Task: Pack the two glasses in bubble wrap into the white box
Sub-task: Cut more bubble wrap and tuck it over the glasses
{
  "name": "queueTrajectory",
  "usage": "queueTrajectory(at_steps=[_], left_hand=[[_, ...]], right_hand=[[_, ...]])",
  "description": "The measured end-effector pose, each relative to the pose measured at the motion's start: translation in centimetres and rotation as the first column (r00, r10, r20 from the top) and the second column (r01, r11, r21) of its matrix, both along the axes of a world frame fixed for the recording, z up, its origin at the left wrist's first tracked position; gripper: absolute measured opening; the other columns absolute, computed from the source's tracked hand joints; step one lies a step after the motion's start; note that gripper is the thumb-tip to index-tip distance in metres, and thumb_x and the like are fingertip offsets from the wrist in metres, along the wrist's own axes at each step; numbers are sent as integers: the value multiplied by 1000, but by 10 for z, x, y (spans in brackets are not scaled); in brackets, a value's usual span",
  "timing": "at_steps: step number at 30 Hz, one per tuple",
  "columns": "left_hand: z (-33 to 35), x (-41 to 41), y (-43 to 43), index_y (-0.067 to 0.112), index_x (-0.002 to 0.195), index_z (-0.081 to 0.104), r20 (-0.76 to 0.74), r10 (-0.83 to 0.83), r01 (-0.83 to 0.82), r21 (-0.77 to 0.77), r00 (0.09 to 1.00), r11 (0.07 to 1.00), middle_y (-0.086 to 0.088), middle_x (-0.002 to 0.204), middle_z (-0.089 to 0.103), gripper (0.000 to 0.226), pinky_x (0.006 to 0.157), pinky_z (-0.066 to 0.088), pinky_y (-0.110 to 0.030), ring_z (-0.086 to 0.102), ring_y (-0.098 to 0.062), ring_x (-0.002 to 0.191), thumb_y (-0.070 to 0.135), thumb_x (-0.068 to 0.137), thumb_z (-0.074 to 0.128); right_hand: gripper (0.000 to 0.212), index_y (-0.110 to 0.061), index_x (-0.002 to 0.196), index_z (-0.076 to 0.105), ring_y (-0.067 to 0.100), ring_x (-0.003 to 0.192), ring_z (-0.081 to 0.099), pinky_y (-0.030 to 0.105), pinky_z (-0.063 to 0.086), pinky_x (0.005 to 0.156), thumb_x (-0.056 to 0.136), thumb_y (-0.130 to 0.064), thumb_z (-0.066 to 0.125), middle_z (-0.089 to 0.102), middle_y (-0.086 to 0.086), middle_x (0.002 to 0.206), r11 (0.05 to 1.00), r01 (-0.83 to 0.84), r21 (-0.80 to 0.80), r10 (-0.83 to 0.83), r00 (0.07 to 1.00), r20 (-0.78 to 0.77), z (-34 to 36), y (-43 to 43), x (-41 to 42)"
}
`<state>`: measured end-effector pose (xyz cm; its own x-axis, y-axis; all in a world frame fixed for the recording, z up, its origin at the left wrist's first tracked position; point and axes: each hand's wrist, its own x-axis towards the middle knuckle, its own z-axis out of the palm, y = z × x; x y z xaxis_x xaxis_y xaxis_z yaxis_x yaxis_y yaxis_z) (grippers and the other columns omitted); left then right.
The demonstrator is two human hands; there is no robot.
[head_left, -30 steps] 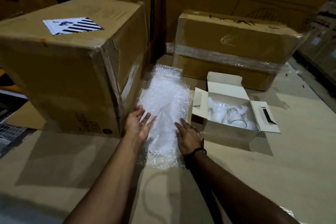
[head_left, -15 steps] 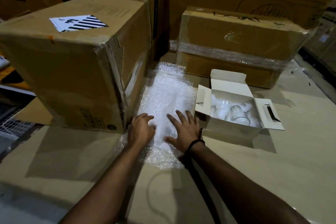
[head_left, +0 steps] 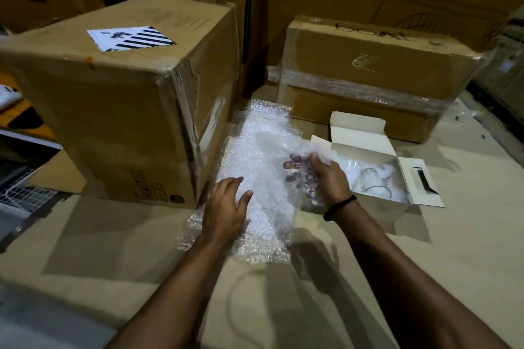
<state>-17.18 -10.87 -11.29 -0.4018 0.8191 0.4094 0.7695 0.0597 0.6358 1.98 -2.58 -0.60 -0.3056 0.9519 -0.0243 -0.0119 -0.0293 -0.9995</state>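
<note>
While translucent bubble wrap point(head_left: 255, 156) lies just beside the open white box point(head_left: 365, 144), which holds a clear glass point(head_left: 371, 190), the left hand point(head_left: 226, 210) presses it with nearly straight fingers and the right hand point(head_left: 326, 178) grips its lifted edge in curled fingers.

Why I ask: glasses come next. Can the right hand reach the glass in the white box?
Probably yes: the white box stands open beside the right hand, though that hand grips bubble wrap.

The right hand point(head_left: 329, 178) gripped the bubble wrap point(head_left: 255, 156), which lay on the table point(head_left: 467, 235). Just right of the grip stood the white box point(head_left: 364, 147), a glass point(head_left: 370, 190) inside; left of it, a large carton point(head_left: 113, 110).
</note>
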Motion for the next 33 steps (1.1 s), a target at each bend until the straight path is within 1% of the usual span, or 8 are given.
queueTrajectory(at_steps=[4,7,12,16,22,25,29,33], left_hand=[[29,20,18,19,150,31,732,-81,136,-16,676,991,7,139,41,83,92,41,-29,49,-15,120,47,82,69],[37,27,31,19,149,34,890,-140,270,20,435,963,6,136,46,94,92,46,-31,52,-21,123,53,72,76],[50,48,37,12,86,67,849,-152,370,-55,506,928,3,64,69,5,55,44,-22,61,-15,59,10,85,71],[48,75,28,8,70,58,775,-133,362,-130,617,923,-1,51,54,23,42,36,-18,47,-9,39,14,87,72],[35,116,32,6,84,62,558,-68,291,-320,827,902,-5,64,59,34,51,37,-27,51,-20,49,38,86,72],[34,135,31,7,123,59,374,-20,189,-420,927,888,-12,116,68,55,72,54,-27,69,-22,88,47,86,68],[36,155,30,22,134,47,347,29,117,-392,938,913,-13,127,62,60,89,52,-36,63,-31,105,38,83,74],[39,167,19,25,142,35,341,40,86,-346,939,934,-12,126,61,75,79,43,-30,60,-28,100,24,81,79]], right_hand=[[42,-2,114,62,33,94,66,46,52,89,94,-36,45,67,17,109,847,-285,-449,91,909,-407,8,0,47],[45,0,116,63,36,109,60,49,49,96,96,-34,42,61,20,123,808,-307,-503,38,879,-475,-2,-1,83],[31,-3,111,65,24,77,68,33,59,66,95,-27,55,71,14,97,808,-135,-574,-43,957,-286,-12,-10,137],[28,0,99,65,23,50,65,28,52,44,95,-24,52,69,13,70,763,77,-642,-132,991,-38,-29,-18,189],[56,-1,119,59,30,82,69,30,52,58,95,-49,45,69,12,93,762,286,-581,-164,953,254,-44,-18,237],[78,-10,132,52,29,80,62,27,41,57,81,-69,52,62,20,120,858,326,-396,-112,873,476,-46,-15,251],[66,-22,139,41,17,56,57,25,48,49,82,-7,71,64,7,78,965,237,-111,-109,750,652,-55,-15,269],[56,-34,139,43,28,108,55,32,44,90,86,-23,61,57,7,122,989,15,149,-147,284,947,-61,-17,279]])
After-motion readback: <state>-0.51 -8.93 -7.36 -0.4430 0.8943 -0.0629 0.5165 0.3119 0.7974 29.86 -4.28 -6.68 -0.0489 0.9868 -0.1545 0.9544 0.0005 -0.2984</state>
